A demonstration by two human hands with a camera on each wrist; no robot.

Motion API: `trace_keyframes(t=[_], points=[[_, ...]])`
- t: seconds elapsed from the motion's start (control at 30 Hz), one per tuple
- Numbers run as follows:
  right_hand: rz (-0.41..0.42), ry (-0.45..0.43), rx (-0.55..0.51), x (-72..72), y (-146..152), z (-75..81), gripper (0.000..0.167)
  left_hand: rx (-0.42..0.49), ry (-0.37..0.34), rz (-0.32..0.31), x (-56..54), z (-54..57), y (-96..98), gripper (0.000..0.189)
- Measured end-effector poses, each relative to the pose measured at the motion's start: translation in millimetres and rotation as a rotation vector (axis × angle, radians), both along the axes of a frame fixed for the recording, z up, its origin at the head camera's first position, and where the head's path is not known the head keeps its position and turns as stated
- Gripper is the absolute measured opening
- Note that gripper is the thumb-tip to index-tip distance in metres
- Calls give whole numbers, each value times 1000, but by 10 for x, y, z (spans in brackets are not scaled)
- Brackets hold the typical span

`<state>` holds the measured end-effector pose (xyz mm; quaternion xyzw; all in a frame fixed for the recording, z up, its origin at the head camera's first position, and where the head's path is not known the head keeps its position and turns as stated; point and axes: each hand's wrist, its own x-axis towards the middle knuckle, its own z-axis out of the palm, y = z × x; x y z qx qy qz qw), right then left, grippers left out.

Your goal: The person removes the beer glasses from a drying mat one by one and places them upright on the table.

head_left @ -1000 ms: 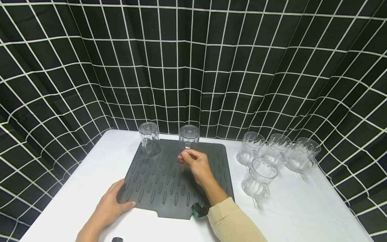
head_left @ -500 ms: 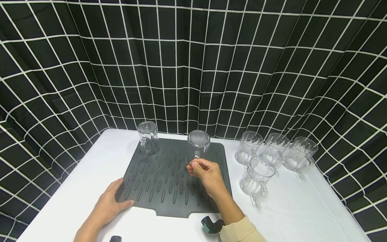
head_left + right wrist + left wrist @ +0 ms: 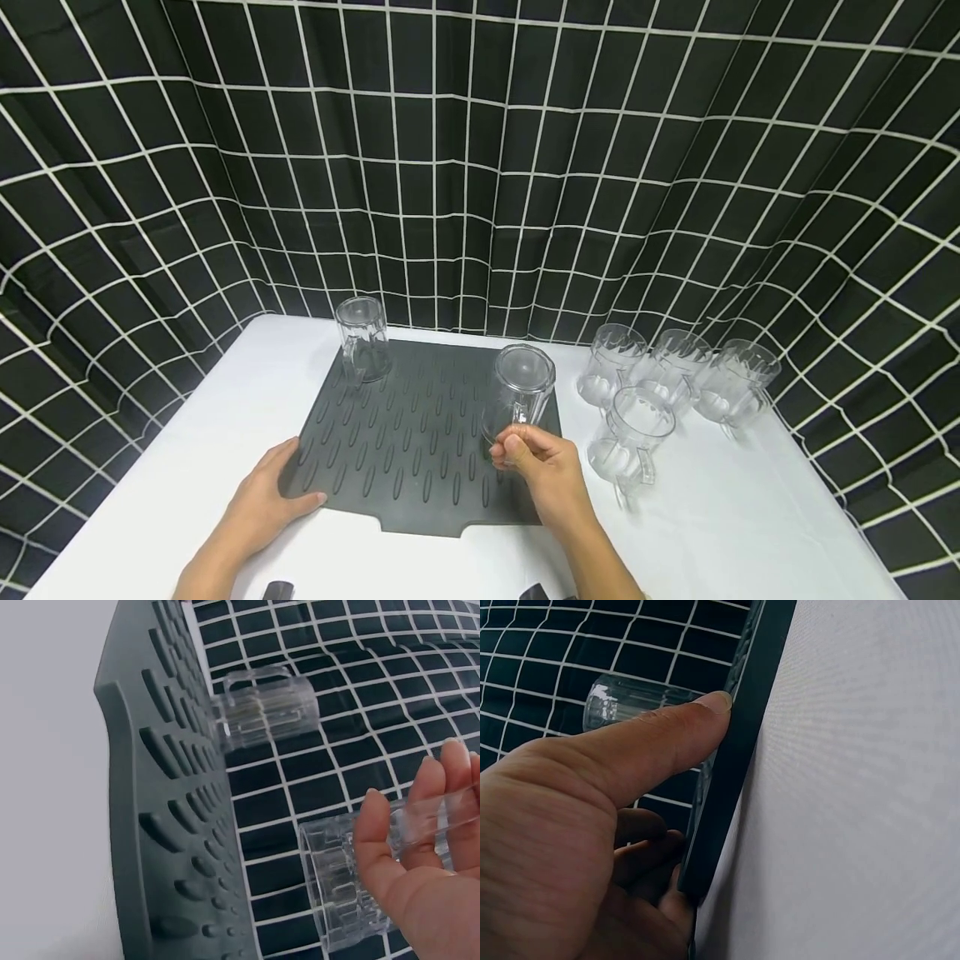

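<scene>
Our right grip (image 3: 551, 471) pinches the handle (image 3: 519, 412) of a clear held mug (image 3: 523, 375), fingers and thumb drawn together, with the mug just beyond the grip, base up and rim clear of the ridged mat (image 3: 405, 475) below. We judge that this carry goes best with a firm pinch and a level rim, since the body hangs off one side of the handle and could tip; any lowering should bring the whole rim down together. Our left grip (image 3: 258, 500), spread and holding no mug, rests at the mat's near-left corner and probably steadies it. Beyond and left of the right grip, a standing mug (image 3: 365, 354) is also base up. Right of that grip, on the worktop (image 3: 750, 517), a front mug (image 3: 632, 437) and three rear mugs (image 3: 611, 367) stand mouth up; we see nothing inside them.
</scene>
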<state>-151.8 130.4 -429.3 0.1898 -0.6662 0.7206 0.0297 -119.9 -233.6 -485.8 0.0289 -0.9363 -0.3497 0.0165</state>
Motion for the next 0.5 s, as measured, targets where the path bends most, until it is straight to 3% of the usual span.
trace_keyframes(t=[0.27,0.5], points=[[6,130,-48,109,68,55,12,-1,12,-5,-8,18,-20,98],[-76,136,14,150,122,118,11,-13,-11,2,-21,-21,-6,98]])
